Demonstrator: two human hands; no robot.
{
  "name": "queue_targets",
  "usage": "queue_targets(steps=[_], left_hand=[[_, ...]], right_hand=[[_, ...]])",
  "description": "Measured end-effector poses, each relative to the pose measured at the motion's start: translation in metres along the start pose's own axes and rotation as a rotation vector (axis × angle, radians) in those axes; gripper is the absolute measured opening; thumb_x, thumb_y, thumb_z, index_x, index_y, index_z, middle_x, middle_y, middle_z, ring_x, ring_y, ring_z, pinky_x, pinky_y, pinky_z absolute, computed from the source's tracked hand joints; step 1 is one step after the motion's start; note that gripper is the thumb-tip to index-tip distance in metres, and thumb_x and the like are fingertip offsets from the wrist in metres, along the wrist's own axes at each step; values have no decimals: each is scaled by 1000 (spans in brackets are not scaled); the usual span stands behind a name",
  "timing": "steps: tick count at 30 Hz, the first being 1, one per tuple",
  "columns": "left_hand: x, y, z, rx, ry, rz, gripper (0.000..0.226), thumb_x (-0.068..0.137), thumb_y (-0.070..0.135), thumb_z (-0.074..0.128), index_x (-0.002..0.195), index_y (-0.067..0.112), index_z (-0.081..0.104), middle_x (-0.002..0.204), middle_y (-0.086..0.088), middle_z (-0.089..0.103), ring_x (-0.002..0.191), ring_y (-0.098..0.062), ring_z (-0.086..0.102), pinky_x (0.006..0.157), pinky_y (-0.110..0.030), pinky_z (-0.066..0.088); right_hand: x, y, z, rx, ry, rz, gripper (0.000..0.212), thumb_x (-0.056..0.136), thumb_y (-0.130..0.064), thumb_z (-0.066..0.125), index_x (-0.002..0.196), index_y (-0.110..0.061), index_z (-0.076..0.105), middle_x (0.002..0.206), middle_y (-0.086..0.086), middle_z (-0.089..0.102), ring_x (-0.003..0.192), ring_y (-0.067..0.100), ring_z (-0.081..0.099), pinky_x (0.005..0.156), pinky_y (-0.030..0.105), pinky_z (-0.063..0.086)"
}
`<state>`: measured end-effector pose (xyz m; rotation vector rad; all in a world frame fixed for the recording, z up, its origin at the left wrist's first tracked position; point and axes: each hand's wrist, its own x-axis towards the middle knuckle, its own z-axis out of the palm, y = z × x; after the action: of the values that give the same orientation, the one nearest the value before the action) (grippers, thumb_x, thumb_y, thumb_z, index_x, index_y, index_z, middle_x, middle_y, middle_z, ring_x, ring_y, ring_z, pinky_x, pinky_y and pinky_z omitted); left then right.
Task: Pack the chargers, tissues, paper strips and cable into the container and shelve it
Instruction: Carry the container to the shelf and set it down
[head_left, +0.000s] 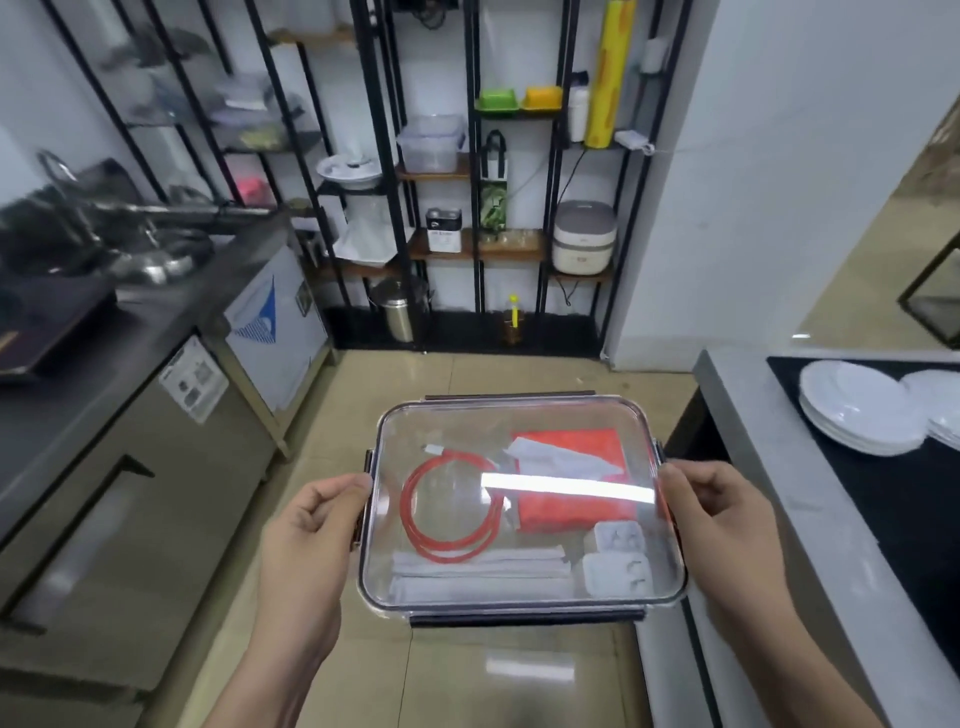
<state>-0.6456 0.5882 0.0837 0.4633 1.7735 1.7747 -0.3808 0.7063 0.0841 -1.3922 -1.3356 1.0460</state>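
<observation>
I hold a clear lidded container (447, 415) level over the tiled floor, its lid closed with dark clips. My left hand (306, 525) grips its left edge and my right hand (711, 514) grips its right edge. Through the lid I see a coiled red cable (452, 509) at the left, a red tissue pack (571, 478) at the upper right with white paper on it, white paper strips (478, 574) along the near side, and two white chargers (618, 561) at the lower right. A black metal shelf rack (478, 244) stands ahead against the wall.
The rack holds a clear bin (431, 143), green and yellow trays, a yellow roll, a rice cooker (584, 236) and a tin. A steel counter with pans runs along the left. At the right, a grey counter carries stacked white plates (857, 410).
</observation>
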Motion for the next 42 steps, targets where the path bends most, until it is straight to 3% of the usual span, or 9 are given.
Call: queue_targets(steps=[4, 7, 9, 12, 21, 26, 33, 37, 42], left_hand=[[55, 17, 19, -29, 0, 11, 8, 90, 4, 65, 95, 3, 71, 66, 3, 73, 58, -6, 62, 60, -20, 51], [96, 26, 34, -48, 0, 22, 9, 87, 2, 68, 95, 7, 70, 65, 5, 74, 55, -2, 63, 57, -16, 51], [129, 32, 41, -48, 4, 32, 11, 87, 1, 68, 95, 7, 71, 66, 4, 74, 57, -2, 63, 63, -21, 51], [188, 39, 53, -62, -9, 38, 13, 86, 1, 69, 96, 9, 72, 70, 1, 76, 59, -4, 66, 62, -19, 54], [385, 76, 95, -115, -80, 36, 14, 86, -1, 69, 95, 9, 72, 76, -4, 78, 61, -6, 70, 58, -13, 55], [472, 107, 121, -94, -104, 54, 15, 84, 0, 71, 97, 8, 73, 81, -6, 78, 66, -7, 72, 71, -26, 55], [561, 120, 169, -88, -118, 35, 16, 84, -1, 71, 97, 8, 72, 79, -2, 78, 66, -5, 72, 73, -27, 52], [619, 121, 209, -77, -92, 51, 16, 85, -2, 70, 93, 11, 73, 75, 3, 78, 67, -3, 72, 76, -28, 52], [687, 123, 264, -105, -36, 23, 17, 83, -1, 72, 99, 6, 73, 84, -9, 79, 90, -28, 73, 93, -43, 53]], right_hand=[[61, -22, 33, -28, -31, -57, 11, 92, -14, 64, 81, -14, 68, 77, 1, 72, 65, 6, 66, 58, 19, 49], [101, -32, 60, -38, -29, -66, 10, 91, -16, 64, 82, -16, 69, 77, -4, 73, 71, 11, 69, 64, 28, 54], [126, -38, 83, -34, -26, -70, 11, 91, -17, 63, 82, -16, 69, 75, -3, 73, 71, 10, 68, 66, 31, 53], [167, -48, 124, -2, -34, -67, 12, 93, -14, 60, 84, -14, 68, 77, -3, 72, 66, 1, 66, 60, 18, 49], [300, -90, 250, -27, 27, -83, 11, 93, -14, 59, 85, -12, 67, 83, 7, 73, 74, 19, 66, 65, 31, 49], [360, -116, 300, -14, 58, -79, 11, 93, -13, 60, 85, -11, 68, 83, 9, 73, 79, 25, 68, 65, 30, 50], [450, -121, 348, 56, 81, -40, 10, 91, -5, 60, 85, -9, 67, 82, 16, 71, 72, 24, 63, 69, 40, 52], [520, -113, 375, 87, 55, -44, 9, 90, -3, 62, 87, -10, 68, 77, 7, 71, 68, 15, 62, 65, 29, 48], [615, -106, 406, 97, 21, -77, 6, 87, -8, 69, 92, -11, 69, 79, 5, 74, 67, 14, 63, 64, 28, 50]])
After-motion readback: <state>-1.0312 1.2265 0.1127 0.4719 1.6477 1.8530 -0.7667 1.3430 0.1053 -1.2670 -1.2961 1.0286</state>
